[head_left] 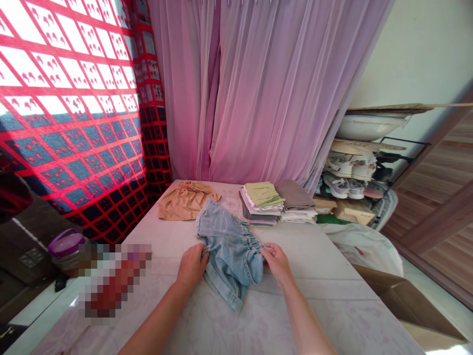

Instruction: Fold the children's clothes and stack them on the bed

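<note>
Blue denim shorts (231, 249) — we find them near the middle of the table (325, 261), askew and rumpled, one leg cuff toward the far left corner, the other toward the near edge; the gathered waistband faces the right edge. Left hand (193, 264): fingers closed in a pinch on the shorts' left side. Right hand (275, 260): thumb and fingers closed on the near end of the waistband; we cannot tell how many layers either takes.

Beyond the shorts, at the far left corner, we note a tan garment (186, 202) spread fairly flat, not folded. Right of middle by the far edge stands a folded stack (263, 195), a green piece on top; just beside it, at the far right corner, a second stack (294, 196) under a grey-brown piece.

State of progress, as we judge it: both stacks look finished and squared; the denim piece is open and only being handled, with no settled fold; the tan one remains unfolded. Past the far edge we record a pink-purple curtain (258, 98); past the right edge, an open cardboard box (414, 305).
</note>
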The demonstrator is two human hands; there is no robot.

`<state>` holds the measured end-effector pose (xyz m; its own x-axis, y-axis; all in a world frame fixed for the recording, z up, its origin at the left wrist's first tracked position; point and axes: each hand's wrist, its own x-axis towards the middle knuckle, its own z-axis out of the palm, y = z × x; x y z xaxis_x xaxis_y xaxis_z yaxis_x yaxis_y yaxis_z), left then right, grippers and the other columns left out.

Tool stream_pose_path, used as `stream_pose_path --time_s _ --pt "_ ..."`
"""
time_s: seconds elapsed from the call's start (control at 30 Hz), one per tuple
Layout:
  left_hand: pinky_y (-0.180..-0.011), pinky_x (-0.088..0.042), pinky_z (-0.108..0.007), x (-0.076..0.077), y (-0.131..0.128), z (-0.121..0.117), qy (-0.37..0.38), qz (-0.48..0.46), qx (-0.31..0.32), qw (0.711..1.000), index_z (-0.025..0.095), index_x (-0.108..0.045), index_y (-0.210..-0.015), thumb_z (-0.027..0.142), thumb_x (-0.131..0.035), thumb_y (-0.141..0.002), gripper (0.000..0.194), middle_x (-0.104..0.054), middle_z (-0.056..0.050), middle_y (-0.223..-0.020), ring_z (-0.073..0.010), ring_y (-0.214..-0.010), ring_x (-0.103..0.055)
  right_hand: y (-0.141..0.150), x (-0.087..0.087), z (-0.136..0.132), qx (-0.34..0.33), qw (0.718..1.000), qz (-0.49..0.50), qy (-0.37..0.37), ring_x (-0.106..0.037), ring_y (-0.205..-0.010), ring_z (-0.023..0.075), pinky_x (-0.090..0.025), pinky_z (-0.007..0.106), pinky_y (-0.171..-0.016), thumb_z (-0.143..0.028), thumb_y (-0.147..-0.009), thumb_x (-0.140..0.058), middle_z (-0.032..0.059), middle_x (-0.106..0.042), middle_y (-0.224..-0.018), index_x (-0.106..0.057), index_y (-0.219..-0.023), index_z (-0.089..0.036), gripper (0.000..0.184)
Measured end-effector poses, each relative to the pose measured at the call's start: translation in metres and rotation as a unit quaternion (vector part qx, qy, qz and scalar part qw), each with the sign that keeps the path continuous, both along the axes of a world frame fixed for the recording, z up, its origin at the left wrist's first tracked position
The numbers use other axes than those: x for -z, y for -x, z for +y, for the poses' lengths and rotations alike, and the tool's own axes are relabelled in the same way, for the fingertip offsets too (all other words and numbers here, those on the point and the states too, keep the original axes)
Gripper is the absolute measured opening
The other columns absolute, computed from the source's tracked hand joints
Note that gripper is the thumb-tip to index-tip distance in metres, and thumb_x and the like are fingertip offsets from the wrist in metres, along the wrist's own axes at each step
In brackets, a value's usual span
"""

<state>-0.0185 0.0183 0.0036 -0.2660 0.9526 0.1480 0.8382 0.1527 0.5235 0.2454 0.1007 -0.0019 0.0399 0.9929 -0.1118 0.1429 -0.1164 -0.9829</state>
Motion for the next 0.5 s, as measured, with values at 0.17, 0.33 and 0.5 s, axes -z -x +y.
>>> stream_pose_path --time_s 0.17,0.33,0.5 --pt "-0.054 -0.036 -0.023 -0.009 0.017 0.006 -0.043 -0.201 -0.122 0.971 0.024 -0.046 -0.081 0.041 -0.039 -0.087 0.02 -0.052 0.005 -0.058 -0.0154 -0.057 -0.055 -0.012 -0.018 -0.009 -0.016 0.989 -0.122 -0.078 -0.054 -0.05 0.0145 -0.04 0.024 -0.049 -0.047 -0.071 -0.058 -0.0059 -0.056 -0.052 -0.059 -0.09 -0.021 0.032" --pt "-0.048 -0.034 -0.021 -0.021 0.058 -0.001 0.063 -0.175 -0.115 0.976 0.022 -0.055 -0.078 0.043 -0.048 -0.078 0.021 -0.055 0.006 -0.055 -0.0137 -0.051 -0.054 -0.017 -0.012 -0.019 -0.232 0.939 -0.252 0.022 -0.058 -0.049 0.0143 -0.04 0.023 -0.05 -0.041 -0.077 -0.052 -0.0023 -0.061 -0.051 -0.062 -0.069 -0.021 0.024" --pt "-0.054 -0.04 -0.024 -0.03 0.085 -0.01 0.173 -0.096 -0.067 0.978 0.021 -0.061 -0.067 0.034 -0.053 -0.072 0.017 -0.061 0.002 -0.057 -0.0173 -0.059 -0.06 -0.012 -0.007 0.007 -0.112 0.944 -0.311 -0.01 -0.069 -0.075 0.0163 -0.047 0.024 -0.068 -0.037 -0.085 -0.046 0.0041 -0.074 -0.088 -0.067 -0.093 -0.021 0.028"
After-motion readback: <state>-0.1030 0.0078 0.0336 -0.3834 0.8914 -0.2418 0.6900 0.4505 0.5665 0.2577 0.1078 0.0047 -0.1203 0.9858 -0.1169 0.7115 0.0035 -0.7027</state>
